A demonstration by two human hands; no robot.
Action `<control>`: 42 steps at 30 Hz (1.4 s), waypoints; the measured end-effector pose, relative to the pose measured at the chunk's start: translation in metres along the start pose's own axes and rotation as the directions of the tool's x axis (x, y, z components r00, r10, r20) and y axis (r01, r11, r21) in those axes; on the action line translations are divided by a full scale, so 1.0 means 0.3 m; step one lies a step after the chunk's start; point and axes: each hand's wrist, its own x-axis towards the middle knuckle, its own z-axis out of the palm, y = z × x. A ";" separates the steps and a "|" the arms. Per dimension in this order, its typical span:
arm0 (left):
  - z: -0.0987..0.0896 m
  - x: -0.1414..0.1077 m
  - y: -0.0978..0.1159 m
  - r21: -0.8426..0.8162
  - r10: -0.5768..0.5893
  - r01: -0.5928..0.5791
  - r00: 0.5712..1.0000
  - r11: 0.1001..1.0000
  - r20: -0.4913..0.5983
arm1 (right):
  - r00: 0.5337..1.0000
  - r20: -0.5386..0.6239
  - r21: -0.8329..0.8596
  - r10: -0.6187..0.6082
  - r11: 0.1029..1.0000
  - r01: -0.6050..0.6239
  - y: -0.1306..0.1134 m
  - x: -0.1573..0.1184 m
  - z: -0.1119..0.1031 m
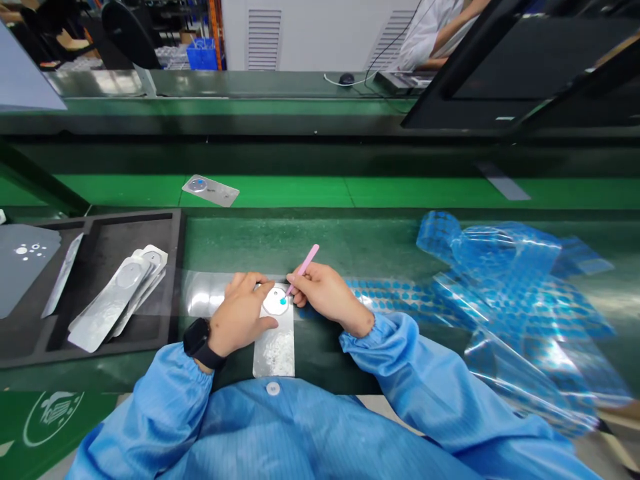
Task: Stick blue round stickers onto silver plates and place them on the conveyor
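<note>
While the spread left hand [240,316] likely steadies a panel [276,347], the right hand [327,293] pinches a pink tool [307,259]. A blue dot [283,301] adjoins its tip.

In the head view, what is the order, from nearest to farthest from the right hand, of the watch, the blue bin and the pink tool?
1. Pink tool: held in the right hand.
2. Watch: to the left, on the wrist of the left hand.
3. Blue bin: far back, upper left.
</note>
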 end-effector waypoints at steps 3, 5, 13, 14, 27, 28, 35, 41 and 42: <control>-0.003 0.000 0.003 0.006 -0.018 0.018 1.000 1.000 0.017 | 1.000 -0.014 -0.017 0.020 1.000 -0.020 -0.002 -0.001 0.000; -0.005 0.001 0.004 0.004 -0.021 0.021 1.000 1.000 0.019 | 0.999 -0.015 -0.031 0.035 0.999 -0.035 -0.005 0.000 -0.001; -0.001 0.002 0.003 0.009 -0.012 0.012 1.000 1.000 0.017 | 0.999 -0.015 -0.039 0.045 0.998 -0.046 -0.004 0.001 0.002; 0.000 0.002 0.002 0.008 -0.007 0.007 1.000 1.000 0.009 | 0.999 -0.015 -0.039 0.044 0.998 -0.045 -0.004 0.001 0.002; 0.014 -0.018 -0.013 -0.013 0.056 -0.057 0.996 0.998 -0.062 | 0.996 -0.029 -0.176 -0.083 0.981 0.077 0.044 0.011 0.000; 0.013 -0.022 -0.011 -0.004 0.059 -0.060 0.996 0.998 -0.064 | 0.995 -0.027 -0.194 -0.099 0.977 0.091 0.048 0.012 -0.001; 0.015 -0.038 0.014 0.108 0.075 -0.073 0.997 0.991 -0.016 | 0.982 -0.024 -0.254 -0.185 0.952 0.173 0.071 0.012 0.000; 0.016 -0.043 0.032 0.142 0.067 -0.065 0.998 0.988 -0.011 | 0.980 -0.045 -0.180 -0.195 0.966 0.184 0.082 0.001 -0.004; 0.017 -0.044 0.034 0.137 0.066 -0.064 0.998 0.988 -0.011 | 0.982 -0.045 -0.148 -0.183 0.973 0.175 0.084 -0.004 -0.007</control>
